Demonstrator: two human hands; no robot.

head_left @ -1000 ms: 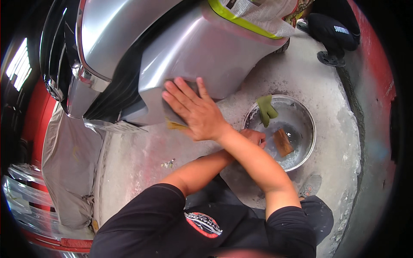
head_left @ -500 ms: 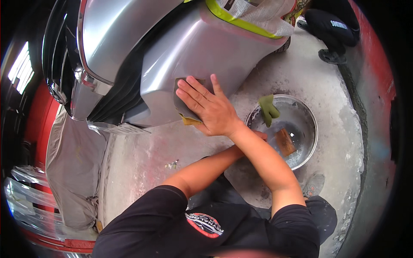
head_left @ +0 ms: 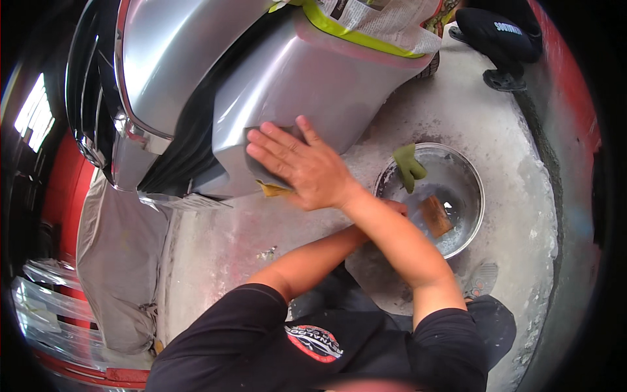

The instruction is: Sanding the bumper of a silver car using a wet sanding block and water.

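My right hand (head_left: pixel 302 168) lies flat on the lower corner of a silver car bumper (head_left: pixel 281 85), fingers stretched and slightly apart. Beneath the palm it presses a dark grey sheet of sandpaper (head_left: pixel 256 164) against the paint. A yellow-brown flap (head_left: pixel 273 189) sticks out below, near the thumb side. My left forearm crosses under the right one, and most of my left hand (head_left: pixel 396 208) is hidden behind it. Only a few of its fingers show, beside the rim of a round metal basin (head_left: pixel 481 196); what they hold, if anything, is not visible.
In the basin are a brown block (head_left: pixel 436 216) and some water; an olive-green cloth (head_left: pixel 409 167) hangs over its rim. Newspaper with lime-green tape (head_left: pixel 385 29) masks the upper bodywork. Another person's leg and sandal (head_left: pixel 504 80) are at upper right. A grey cover (head_left: pixel 121 255) hangs at left.
My right hand has slid left and slightly down along the bumper with the sandpaper. The left hand stays by the basin. The view has shifted slightly.
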